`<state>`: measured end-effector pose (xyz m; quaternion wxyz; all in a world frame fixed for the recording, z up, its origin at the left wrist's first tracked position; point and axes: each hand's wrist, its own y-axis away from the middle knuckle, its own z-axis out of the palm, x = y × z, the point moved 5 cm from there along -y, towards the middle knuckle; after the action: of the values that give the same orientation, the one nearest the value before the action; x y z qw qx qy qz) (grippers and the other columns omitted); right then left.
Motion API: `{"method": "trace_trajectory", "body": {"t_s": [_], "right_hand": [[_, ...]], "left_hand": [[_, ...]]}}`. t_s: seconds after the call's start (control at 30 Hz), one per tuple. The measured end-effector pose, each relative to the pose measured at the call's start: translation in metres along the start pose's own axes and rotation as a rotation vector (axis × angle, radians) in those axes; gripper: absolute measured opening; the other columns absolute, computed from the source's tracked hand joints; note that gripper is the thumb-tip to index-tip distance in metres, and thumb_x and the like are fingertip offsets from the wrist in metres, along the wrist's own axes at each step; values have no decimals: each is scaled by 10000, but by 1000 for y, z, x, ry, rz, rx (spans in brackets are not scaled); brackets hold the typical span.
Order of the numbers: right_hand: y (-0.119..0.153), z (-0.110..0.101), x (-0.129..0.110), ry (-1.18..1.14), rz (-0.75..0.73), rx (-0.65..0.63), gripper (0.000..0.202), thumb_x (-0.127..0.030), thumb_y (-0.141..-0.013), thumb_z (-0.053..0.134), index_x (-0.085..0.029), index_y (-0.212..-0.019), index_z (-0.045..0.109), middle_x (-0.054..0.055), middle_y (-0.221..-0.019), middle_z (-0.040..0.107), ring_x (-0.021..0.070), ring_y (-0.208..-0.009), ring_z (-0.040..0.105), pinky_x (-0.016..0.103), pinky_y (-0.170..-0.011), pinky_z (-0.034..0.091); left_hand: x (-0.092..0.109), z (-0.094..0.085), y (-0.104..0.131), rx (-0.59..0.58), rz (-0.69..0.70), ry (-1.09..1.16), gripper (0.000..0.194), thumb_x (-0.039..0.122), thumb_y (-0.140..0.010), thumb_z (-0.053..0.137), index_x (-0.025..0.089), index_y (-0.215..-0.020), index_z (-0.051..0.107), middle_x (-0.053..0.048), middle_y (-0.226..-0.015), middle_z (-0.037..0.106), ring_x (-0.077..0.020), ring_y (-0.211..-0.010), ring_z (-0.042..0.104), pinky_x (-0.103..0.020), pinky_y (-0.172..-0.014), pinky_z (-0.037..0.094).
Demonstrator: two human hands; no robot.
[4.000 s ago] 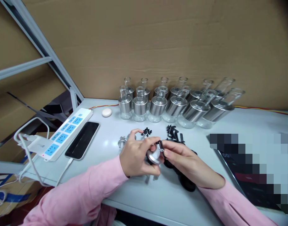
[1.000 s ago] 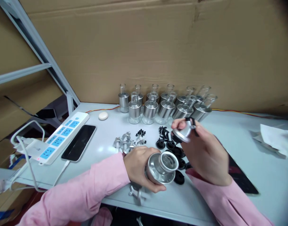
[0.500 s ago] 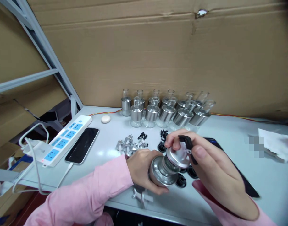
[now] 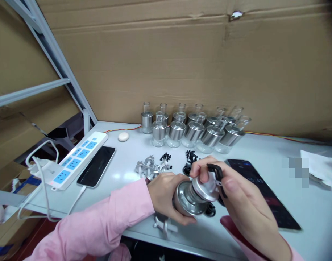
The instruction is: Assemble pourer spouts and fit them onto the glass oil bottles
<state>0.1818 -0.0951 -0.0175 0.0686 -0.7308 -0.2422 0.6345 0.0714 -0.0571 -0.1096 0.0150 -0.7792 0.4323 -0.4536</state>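
My left hand (image 4: 166, 197) is wrapped round a glass bottle with a steel sleeve (image 4: 187, 203), tilted toward the right. A silver lid with a black lever (image 4: 206, 188) sits at the mouth of this bottle. My right hand (image 4: 236, 195) grips the lid by its lever, thumb on one side and fingers on the other. Whether the lid is fully seated cannot be seen. Just below my left hand lies a loose silver lid part (image 4: 164, 226). Black round caps (image 4: 210, 209) are partly hidden behind the held bottle.
Several sleeved glass bottles (image 4: 177, 132) stand in rows at the back. In front lie silver lid parts (image 4: 149, 166), small black pieces (image 4: 165, 156) and black levers (image 4: 191, 156). A power strip (image 4: 80, 159) and phone (image 4: 96, 166) are left, a tablet (image 4: 264, 192) right.
The lid has moved slightly down toward the bottle with my right hand. More of the tablet shows now. The view has shifted a little; my left hand keeps its hold.
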Motion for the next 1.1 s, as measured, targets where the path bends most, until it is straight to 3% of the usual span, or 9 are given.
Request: {"method": "trace_trajectory", "body": {"t_s": [0.17,0.3,0.43,0.63,0.7,0.77,0.87,1.1], "right_hand": [[1,4,-2,176,-71,-31,297,-425,-941,347,-227,-848,548,35,-879,548,175,-846,508,266,-739,408],[4,6,6,168,-55,-19,334,-457,-937,323,-210,-871,539,45,-817,505,181,-771,502,281,-670,410],[10,7,10,126,-85,-23,317,-455,-937,326,-214,-841,507,45,-851,508,180,-810,493,288,-716,411],[19,9,18,127,-154,94,361,-478,-938,300,-213,-878,538,69,-930,548,217,-945,505,327,-776,418],[21,9,18,180,-191,121,325,-436,-949,303,-222,-976,547,82,-982,581,232,-999,521,346,-785,426],[23,7,14,262,-257,160,287,-331,-956,338,-252,-1202,462,79,-1027,608,227,-1026,544,376,-831,422],[25,3,0,447,-377,158,460,-173,-933,372,-298,-1369,293,66,-1084,624,211,-1004,581,434,-920,374],[9,4,-20,671,-418,81,300,-255,-888,472,-244,-1189,469,60,-949,657,238,-956,577,470,-950,338]], "left_hand": [[1,0,-1,-28,-37,2,640,549,-470,716,184,-968,547,-35,-822,662,-225,-762,651,-335,-760,521],[2,1,-1,-41,-55,-1,627,548,-462,725,178,-934,536,-46,-831,656,-237,-783,650,-332,-759,523],[3,3,-2,-51,-52,3,617,535,-465,731,173,-923,531,-52,-842,650,-237,-782,649,-333,-759,523],[4,3,-4,-91,-57,1,697,543,-433,763,172,-978,537,-62,-905,663,-245,-822,648,-343,-800,514],[6,1,-3,-96,-56,-5,708,526,-455,762,169,-1023,533,-62,-920,669,-250,-842,651,-345,-798,514],[7,0,-3,-104,-55,-14,687,517,-480,755,170,-1031,537,-61,-929,675,-255,-856,653,-349,-794,513],[6,-1,-2,-111,-59,-43,662,538,-482,752,166,-990,546,-68,-919,679,-269,-853,653,-365,-790,509],[5,0,-2,-82,-88,-77,738,531,-457,770,175,-1048,507,-60,-954,669,-252,-857,662,-335,-789,514]]}}
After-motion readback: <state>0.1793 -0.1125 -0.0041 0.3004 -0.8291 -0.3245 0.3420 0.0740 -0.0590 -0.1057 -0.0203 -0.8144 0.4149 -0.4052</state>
